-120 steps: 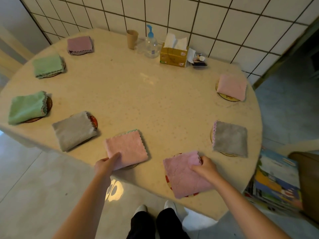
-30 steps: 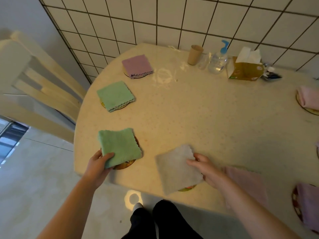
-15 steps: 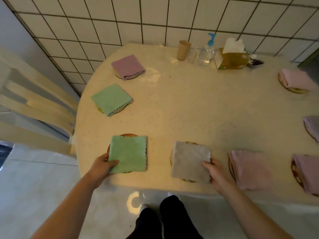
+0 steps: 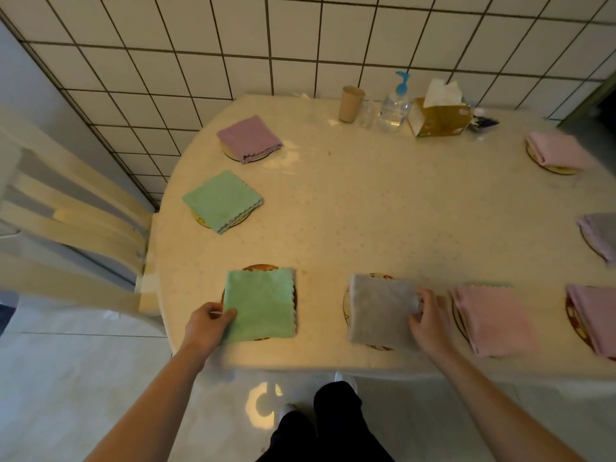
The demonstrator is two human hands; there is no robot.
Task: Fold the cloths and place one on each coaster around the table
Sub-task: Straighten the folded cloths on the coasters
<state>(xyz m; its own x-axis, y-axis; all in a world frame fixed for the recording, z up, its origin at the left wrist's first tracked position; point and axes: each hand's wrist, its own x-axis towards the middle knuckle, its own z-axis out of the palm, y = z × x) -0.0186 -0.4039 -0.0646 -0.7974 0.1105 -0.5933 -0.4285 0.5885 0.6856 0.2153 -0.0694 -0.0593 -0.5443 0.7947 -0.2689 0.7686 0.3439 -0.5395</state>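
A folded green cloth [image 4: 261, 305] lies on a round coaster [image 4: 258, 268] at the table's near edge; my left hand [image 4: 208, 323] pinches its near left corner. Beside it a folded grey cloth [image 4: 380, 310] covers another coaster [image 4: 346, 305], and my right hand [image 4: 425, 320] grips its right edge. Further folded cloths rest on coasters around the table: green [image 4: 221, 200], purple [image 4: 248, 136], pink [image 4: 493, 318], pink [image 4: 595, 315], grey [image 4: 600, 236] and pink [image 4: 556, 151].
The cream round table [image 4: 383, 208] stands against a tiled wall. At its back are a paper cup [image 4: 350, 103], a pump bottle [image 4: 395, 106] and a tissue box [image 4: 440, 116]. A pale wooden chair [image 4: 66, 221] stands at the left. My legs are below the near edge.
I have stepped left along the table from the pink cloths to the green and grey ones. Both have been turned square onto their coasters; my hands still hold them.
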